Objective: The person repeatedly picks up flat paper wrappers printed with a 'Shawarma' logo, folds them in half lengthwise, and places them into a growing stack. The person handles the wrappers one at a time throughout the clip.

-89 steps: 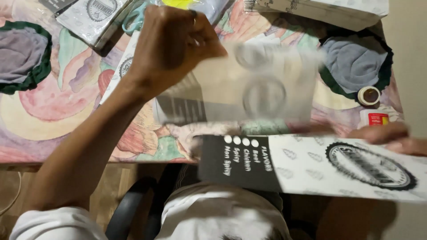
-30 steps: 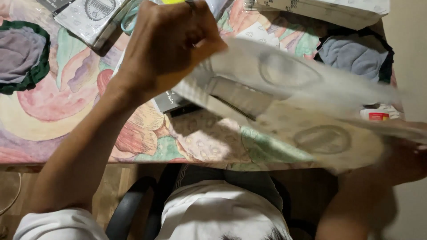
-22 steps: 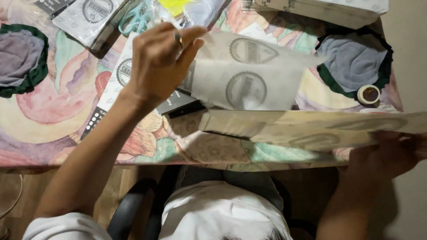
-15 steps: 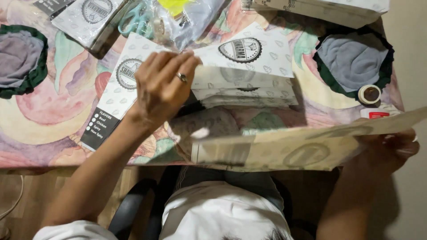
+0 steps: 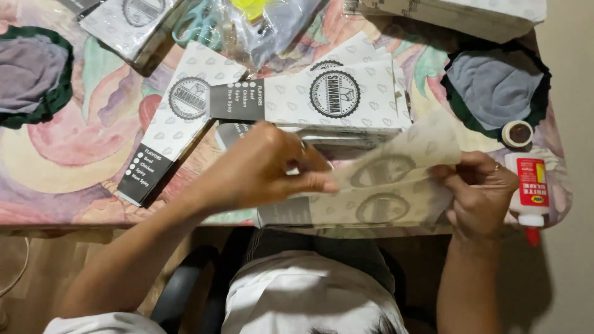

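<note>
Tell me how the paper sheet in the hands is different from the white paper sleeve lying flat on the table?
The thin paper sheet is held up and bent between the left hand and right hand; the white paper sleeve lies flat, untouched. The sheet shows faint, see-through circles; the sleeve's print is crisp, with a black end. Both carry round emblems.

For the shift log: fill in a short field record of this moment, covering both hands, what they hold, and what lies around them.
left hand: pinches the left edge of the paper sleeve
right hand: grips the sleeve's right end
paper sleeve: flat, printed, translucent, held over the table edge
stack of sleeves: flat on the table, beyond the hands
glue bottle: lying at the table's right edge, red cap toward the person
tape roll: just beyond the glue bottle
scissors: far side
table: colourful patterned cloth
</note>
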